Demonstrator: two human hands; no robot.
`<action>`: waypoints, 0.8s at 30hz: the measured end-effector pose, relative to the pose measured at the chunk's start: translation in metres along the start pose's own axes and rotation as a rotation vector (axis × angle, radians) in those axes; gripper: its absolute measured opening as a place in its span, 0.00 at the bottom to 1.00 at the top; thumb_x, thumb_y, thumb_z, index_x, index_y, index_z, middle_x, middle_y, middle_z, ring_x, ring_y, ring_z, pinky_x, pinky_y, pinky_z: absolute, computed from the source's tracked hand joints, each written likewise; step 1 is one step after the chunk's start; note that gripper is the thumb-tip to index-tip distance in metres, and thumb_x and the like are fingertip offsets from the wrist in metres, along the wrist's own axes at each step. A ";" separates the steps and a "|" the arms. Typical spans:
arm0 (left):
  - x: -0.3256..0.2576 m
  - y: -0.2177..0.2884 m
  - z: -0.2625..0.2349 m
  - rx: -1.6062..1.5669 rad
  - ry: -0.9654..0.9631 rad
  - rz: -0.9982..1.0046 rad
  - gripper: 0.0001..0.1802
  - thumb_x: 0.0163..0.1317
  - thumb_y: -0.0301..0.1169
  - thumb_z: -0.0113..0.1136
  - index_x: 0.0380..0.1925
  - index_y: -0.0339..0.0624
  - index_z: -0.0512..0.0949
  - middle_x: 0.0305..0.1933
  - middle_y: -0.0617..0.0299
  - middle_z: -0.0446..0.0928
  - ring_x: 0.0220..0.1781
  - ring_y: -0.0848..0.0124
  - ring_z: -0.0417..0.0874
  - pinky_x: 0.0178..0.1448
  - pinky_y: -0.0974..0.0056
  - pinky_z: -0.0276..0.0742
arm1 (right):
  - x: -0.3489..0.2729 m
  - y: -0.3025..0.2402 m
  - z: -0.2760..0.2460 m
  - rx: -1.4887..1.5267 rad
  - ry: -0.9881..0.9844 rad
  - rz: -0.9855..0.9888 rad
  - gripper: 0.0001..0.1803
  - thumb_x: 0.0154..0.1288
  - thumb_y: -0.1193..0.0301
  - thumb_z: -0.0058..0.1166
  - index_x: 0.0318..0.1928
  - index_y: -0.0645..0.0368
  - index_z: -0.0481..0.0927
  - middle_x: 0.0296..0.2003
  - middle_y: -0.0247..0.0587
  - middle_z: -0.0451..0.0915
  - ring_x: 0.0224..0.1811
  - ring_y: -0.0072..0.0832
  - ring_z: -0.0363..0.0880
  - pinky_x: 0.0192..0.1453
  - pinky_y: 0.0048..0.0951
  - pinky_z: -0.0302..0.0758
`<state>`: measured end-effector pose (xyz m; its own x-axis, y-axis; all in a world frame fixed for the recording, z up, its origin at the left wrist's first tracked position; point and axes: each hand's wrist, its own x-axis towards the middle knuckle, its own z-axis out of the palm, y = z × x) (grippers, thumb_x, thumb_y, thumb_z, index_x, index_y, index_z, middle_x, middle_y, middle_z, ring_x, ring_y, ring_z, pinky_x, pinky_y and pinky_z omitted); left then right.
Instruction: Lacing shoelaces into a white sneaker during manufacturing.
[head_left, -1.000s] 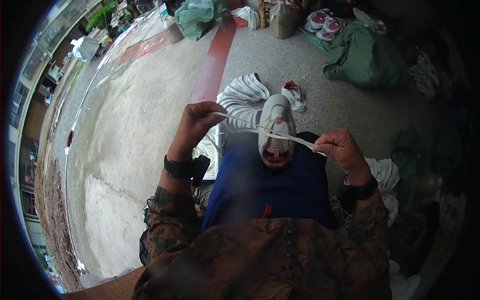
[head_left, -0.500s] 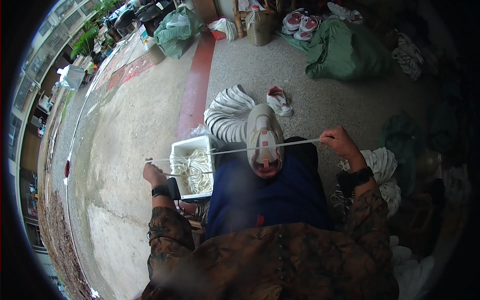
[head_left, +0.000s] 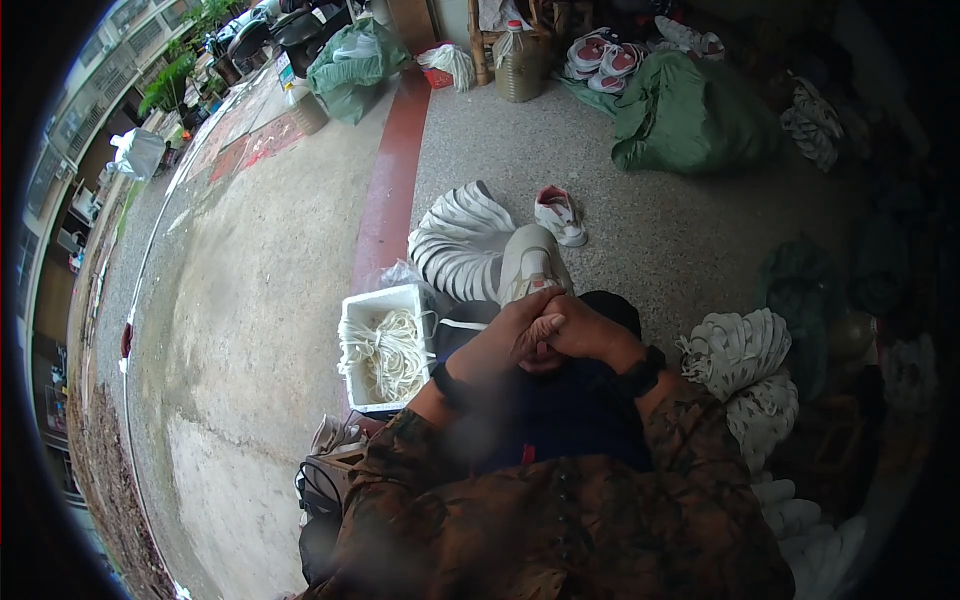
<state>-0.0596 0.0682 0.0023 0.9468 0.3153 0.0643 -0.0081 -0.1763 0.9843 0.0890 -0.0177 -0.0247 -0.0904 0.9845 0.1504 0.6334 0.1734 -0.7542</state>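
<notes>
White and pale grey, that shoe [head_left: 530, 268] sits just above the middle of the frame, propped on the lap, sole side hidden. Both hands meet right below its heel end: left hand [head_left: 512, 335] and right hand [head_left: 572, 335] are curled shut and pressed together, fingers folded around something I cannot make out, likely a lace. I'd judge the shoe light and soft in the upper, stiffer at the sole; best gripped at the heel or along the sides, since laces slip. A white box of laces [head_left: 384, 350] lies just left of the hands, close to the knee. A row of white shoes [head_left: 455, 240] fans out above it, touching the held shoe's left side. Bare concrete floor [head_left: 250, 300] opens wide on the left; the right is crowded with another pile of shoes [head_left: 745, 365].
</notes>
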 end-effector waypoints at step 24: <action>0.034 -0.133 0.013 -0.091 0.662 -0.317 0.11 0.63 0.31 0.56 0.39 0.32 0.78 0.30 0.60 0.80 0.33 0.78 0.78 0.36 0.71 0.76 | 0.044 0.101 0.011 -0.455 -0.045 0.267 0.14 0.53 0.61 0.63 0.29 0.60 0.79 0.28 0.52 0.79 0.35 0.48 0.80 0.39 0.44 0.75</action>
<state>-0.0222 0.0905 -0.1281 0.5160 0.8400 -0.1676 0.1792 0.0854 0.9801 0.1404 0.0433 -0.1014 0.0932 0.9947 -0.0442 0.9077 -0.1032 -0.4068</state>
